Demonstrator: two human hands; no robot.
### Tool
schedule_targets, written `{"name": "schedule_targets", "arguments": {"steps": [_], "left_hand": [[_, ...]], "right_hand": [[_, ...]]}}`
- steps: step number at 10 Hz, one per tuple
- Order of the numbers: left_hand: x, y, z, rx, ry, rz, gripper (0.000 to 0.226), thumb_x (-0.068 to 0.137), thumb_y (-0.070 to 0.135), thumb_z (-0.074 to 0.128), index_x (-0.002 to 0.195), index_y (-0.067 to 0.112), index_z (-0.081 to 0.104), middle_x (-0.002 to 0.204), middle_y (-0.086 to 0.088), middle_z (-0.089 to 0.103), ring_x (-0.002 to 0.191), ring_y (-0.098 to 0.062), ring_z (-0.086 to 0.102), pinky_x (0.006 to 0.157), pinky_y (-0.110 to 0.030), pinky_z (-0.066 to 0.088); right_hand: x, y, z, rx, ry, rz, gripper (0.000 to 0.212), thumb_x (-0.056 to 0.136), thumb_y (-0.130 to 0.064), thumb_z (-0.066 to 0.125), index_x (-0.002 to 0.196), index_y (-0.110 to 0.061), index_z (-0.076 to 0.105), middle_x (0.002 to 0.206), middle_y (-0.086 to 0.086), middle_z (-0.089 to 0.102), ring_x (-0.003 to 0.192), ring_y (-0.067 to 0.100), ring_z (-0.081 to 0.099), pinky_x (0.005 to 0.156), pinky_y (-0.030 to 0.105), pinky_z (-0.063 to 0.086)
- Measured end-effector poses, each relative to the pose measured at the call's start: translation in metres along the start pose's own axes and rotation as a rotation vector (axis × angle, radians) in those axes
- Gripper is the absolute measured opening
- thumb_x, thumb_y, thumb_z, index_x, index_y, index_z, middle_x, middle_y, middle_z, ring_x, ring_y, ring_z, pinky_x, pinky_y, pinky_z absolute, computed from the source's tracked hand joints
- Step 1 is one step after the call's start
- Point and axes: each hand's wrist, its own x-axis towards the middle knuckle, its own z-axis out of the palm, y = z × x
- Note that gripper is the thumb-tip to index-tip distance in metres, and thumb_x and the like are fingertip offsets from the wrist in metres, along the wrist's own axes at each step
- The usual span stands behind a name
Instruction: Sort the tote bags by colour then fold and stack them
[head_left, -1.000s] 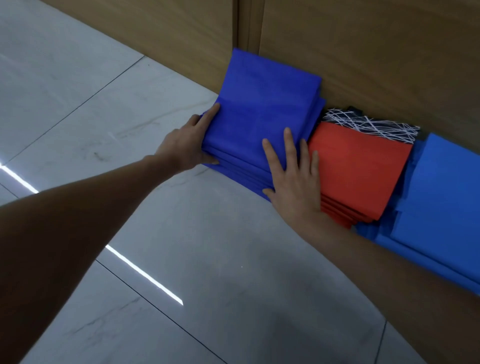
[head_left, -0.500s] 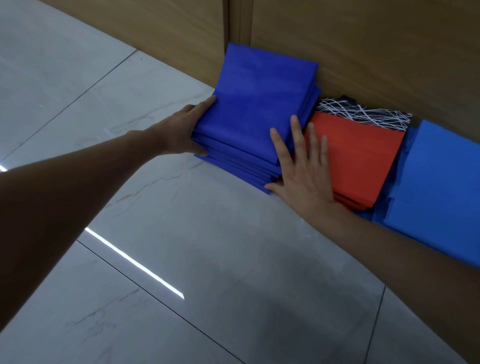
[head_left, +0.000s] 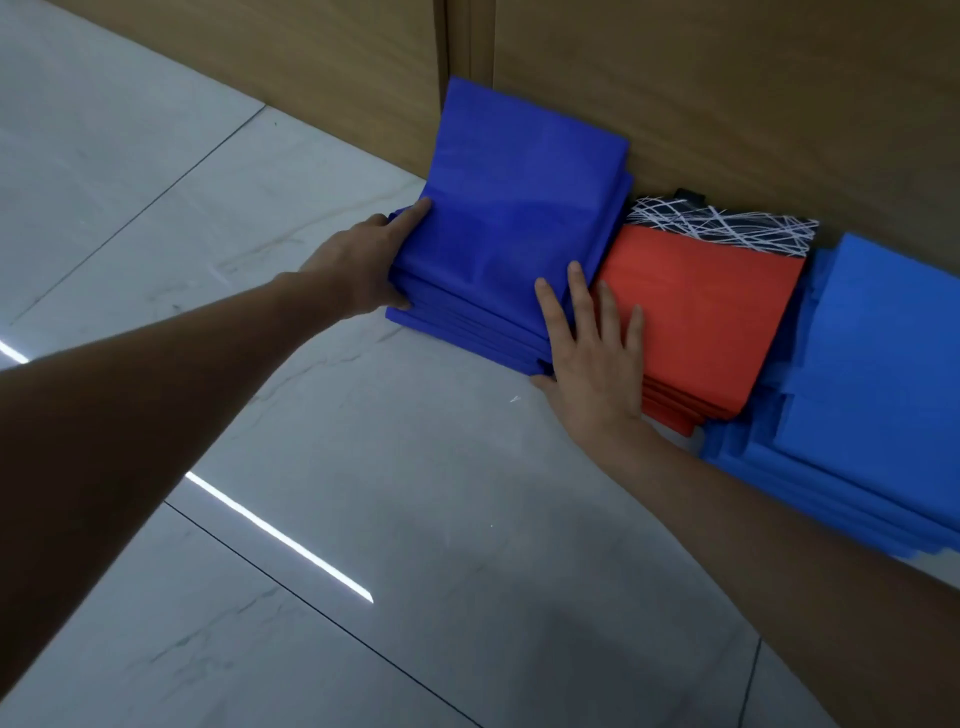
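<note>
The dark blue stack (head_left: 519, 234) of tote bags is lying mid-frame between the hands, long axis pointing up toward the wall (head_left: 727, 104); the left hand (head_left: 358, 270) is gripping its left edge, the right hand (head_left: 592, 358) is pressing flat against its lower-right corner

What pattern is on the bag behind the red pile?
The folded fabric bag is black with white criss-crossing lines; head view.

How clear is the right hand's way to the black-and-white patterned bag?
Probably yes. The right hand lies flat across the edges of the dark blue stack and red stack, and nothing stands above the red stack between it and the patterned bag. Only the bag's far strip shows past that stack, though.
</note>
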Motion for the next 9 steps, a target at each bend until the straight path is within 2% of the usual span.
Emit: {"name": "schedule_targets", "arguments": {"steps": [1, 2, 3, 4, 5, 6, 7, 8, 9], "left_hand": [[-0.003, -0.004, 0.000, -0.117, -0.029, 0.025, 0.114, 0.073, 0.023, 0.079, 0.149, 0.031, -0.006, 0.140, -0.016, 0.035, 0.122, -0.034, 0.042, 0.096, -0.040, 0.039], [-0.013, -0.012, -0.004, -0.389, 0.001, 0.056, 0.124, 0.063, 0.045, 0.083, 0.147, 0.038, -0.008, 0.150, -0.009, 0.023, 0.134, -0.025, 0.030, 0.108, -0.039, 0.034], [-0.027, -0.010, 0.000, -0.584, 0.226, 0.047, 0.099, 0.074, 0.048, 0.073, 0.148, 0.040, 0.008, 0.148, -0.004, 0.028, 0.127, -0.019, 0.039, 0.101, -0.033, 0.042], [-0.042, 0.004, 0.020, -0.509, 0.380, 0.079, 0.076, 0.083, 0.042, 0.062, 0.148, 0.033, 0.022, 0.150, -0.010, 0.021, 0.134, -0.024, 0.034, 0.103, -0.032, 0.038], [-0.041, 0.015, 0.034, -0.433, 0.350, 0.068, 0.077, 0.080, 0.042, 0.064, 0.146, 0.027, 0.028, 0.153, -0.018, 0.009, 0.139, -0.031, 0.024, 0.105, -0.038, 0.035], [-0.030, 0.016, 0.034, -0.347, 0.260, 0.002, 0.075, 0.082, 0.044, 0.064, 0.146, 0.029, 0.029, 0.154, -0.019, 0.003, 0.136, -0.039, 0.029, 0.104, -0.048, 0.039], [-0.030, 0.014, 0.028, -0.301, 0.196, -0.022, 0.078, 0.081, 0.048, 0.063, 0.147, 0.032, 0.025, 0.155, -0.019, 0.000, 0.136, -0.040, 0.029, 0.105, -0.048, 0.037], [-0.036, 0.014, 0.023, -0.264, 0.254, -0.009, 0.085, 0.075, 0.059, 0.059, 0.148, 0.033, 0.023, 0.154, -0.024, 0.000, 0.138, -0.043, 0.021, 0.109, -0.051, 0.030], [-0.049, 0.015, 0.013, -0.198, 0.328, 0.019, 0.096, 0.068, 0.079, 0.052, 0.148, 0.036, 0.021, 0.154, -0.025, 0.000, 0.142, -0.041, 0.008, 0.110, -0.055, 0.021]], "right_hand": [[0.000, -0.002, -0.012, 0.064, -0.121, -0.026, 0.108, 0.072, -0.065, 0.065, 0.152, -0.024, 0.006, 0.159, 0.011, 0.003, 0.141, 0.038, 0.019, 0.111, 0.058, 0.015], [0.005, -0.003, -0.030, 0.185, -0.139, 0.003, 0.081, 0.087, -0.069, 0.036, 0.151, -0.026, 0.014, 0.159, 0.009, 0.004, 0.141, 0.036, 0.019, 0.112, 0.055, 0.010], [0.014, -0.005, -0.037, 0.234, 0.017, 0.008, 0.057, 0.090, -0.052, 0.050, 0.137, -0.019, 0.048, 0.146, 0.016, 0.039, 0.122, 0.041, 0.046, 0.102, 0.057, 0.032], [0.020, -0.005, -0.031, 0.224, 0.079, -0.004, 0.051, 0.084, -0.047, 0.063, 0.125, -0.017, 0.059, 0.133, 0.019, 0.051, 0.105, 0.043, 0.056, 0.089, 0.053, 0.044], [0.023, 0.000, -0.030, 0.151, 0.110, 0.003, 0.051, 0.081, -0.051, 0.065, 0.119, -0.018, 0.062, 0.128, 0.017, 0.055, 0.094, 0.040, 0.059, 0.082, 0.047, 0.045], [0.025, 0.002, -0.032, 0.147, 0.041, 0.041, 0.056, 0.081, -0.058, 0.061, 0.121, -0.019, 0.060, 0.130, 0.018, 0.053, 0.098, 0.038, 0.056, 0.087, 0.048, 0.041], [0.024, -0.002, -0.034, 0.148, 0.026, 0.042, 0.060, 0.081, -0.057, 0.062, 0.124, -0.016, 0.057, 0.134, 0.022, 0.049, 0.111, 0.041, 0.052, 0.094, 0.051, 0.039], [0.016, -0.001, -0.037, 0.182, 0.050, -0.016, 0.068, 0.081, -0.059, 0.057, 0.130, -0.013, 0.054, 0.140, 0.022, 0.044, 0.122, 0.040, 0.048, 0.100, 0.054, 0.037], [0.012, 0.005, -0.053, 0.282, 0.026, -0.085, 0.075, 0.082, -0.063, 0.037, 0.135, -0.010, 0.050, 0.144, 0.020, 0.041, 0.129, 0.039, 0.042, 0.105, 0.053, 0.033]]}}
